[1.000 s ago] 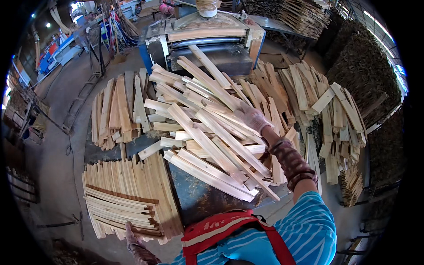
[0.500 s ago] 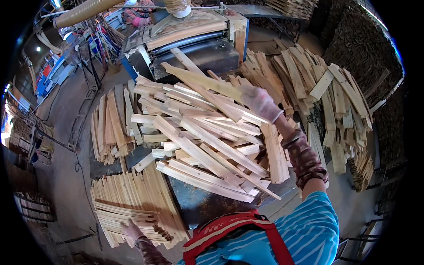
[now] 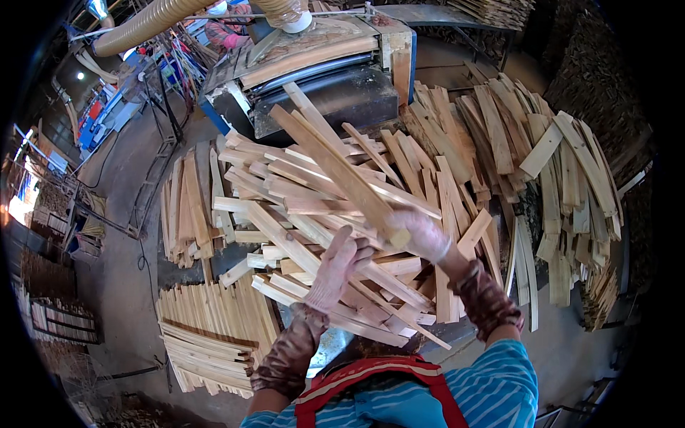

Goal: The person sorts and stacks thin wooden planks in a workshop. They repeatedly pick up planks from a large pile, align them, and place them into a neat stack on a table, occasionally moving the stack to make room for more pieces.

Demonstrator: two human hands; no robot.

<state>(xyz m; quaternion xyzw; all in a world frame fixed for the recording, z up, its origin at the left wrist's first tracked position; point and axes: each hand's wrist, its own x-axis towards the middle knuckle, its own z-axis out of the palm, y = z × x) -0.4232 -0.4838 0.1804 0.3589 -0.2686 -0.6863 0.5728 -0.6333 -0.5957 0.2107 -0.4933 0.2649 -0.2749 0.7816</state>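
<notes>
Far left: open grey concrete floor, the widest free room in view, bounded by dark metal racks at the rim. Next in, a neat fan of pale wooden slats on the floor, long axes running from lower left to upper right, and above it a smaller upright bundle of pale slats with ends toward the machine.

Centre: a loose, criss-crossed heap of pale wooden strips on a dark metal table, of which only a bare patch near the lower edge shows. Gloved left hand laid flat on the heap, fingers spread and pointing up and right, pressing on strips rather than closed round any. Strip ends overhanging the near table edge close to the red-and-blue-striped torso.

Just right of it, gloved right hand curled round the near end of a long pale wooden strip. That strip raised above the heap, long axis slanting from the hand up and left, far end aimed at the grey planing machine with its tan flexible hose.

Right: a broad spread of pale slats fanned outward, ends reaching toward a dark stacked wall at the rim; little free room there beyond a narrow floor strip at lower right.
</notes>
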